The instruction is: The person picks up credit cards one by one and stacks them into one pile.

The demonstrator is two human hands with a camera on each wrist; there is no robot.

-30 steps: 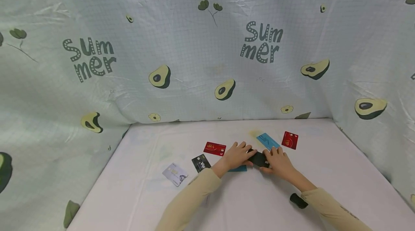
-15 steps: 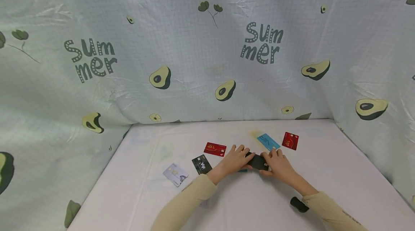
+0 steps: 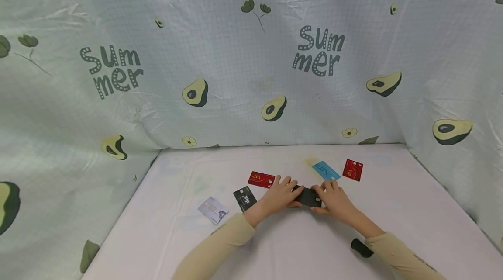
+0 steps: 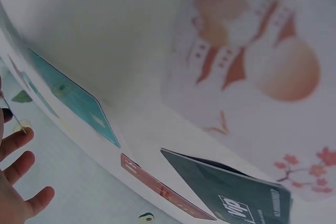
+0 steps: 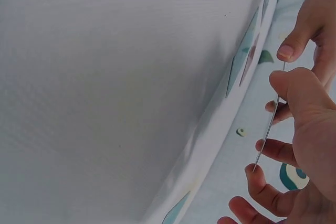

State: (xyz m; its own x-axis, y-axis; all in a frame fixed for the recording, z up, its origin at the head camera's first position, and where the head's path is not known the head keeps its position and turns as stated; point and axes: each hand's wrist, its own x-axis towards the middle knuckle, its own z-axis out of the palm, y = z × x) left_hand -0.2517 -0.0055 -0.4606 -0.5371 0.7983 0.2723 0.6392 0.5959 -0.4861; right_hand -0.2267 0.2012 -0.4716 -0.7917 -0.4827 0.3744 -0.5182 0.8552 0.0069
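A black card [image 3: 308,197] with a small chip is held between the two hands above the white table. My left hand [image 3: 280,195] pinches its left end with thumb and fingers, and my right hand [image 3: 335,199] grips the right end. In the right wrist view the card [image 5: 269,124] shows edge-on, a thin line between the thumbs and fingertips of both hands. Only fingers of the left hand [image 4: 21,177] appear at the left edge of the left wrist view. Beneath lies a teal card [image 4: 79,98], hidden by the left hand in the head view.
Left of the hands lie a red VIP card [image 3: 261,179], a black Vip card [image 3: 245,198] and a silver card [image 3: 213,210]. Behind are a blue card [image 3: 326,171] and another red card [image 3: 353,170]. A pale card with orange print [image 4: 247,51] lies nearer. Printed cloth [image 3: 235,53] hangs behind the table.
Both hands have shifted slightly left and toward the person with the black card. The blue card on the table beneath has gone from sight behind the left hand in the head view.
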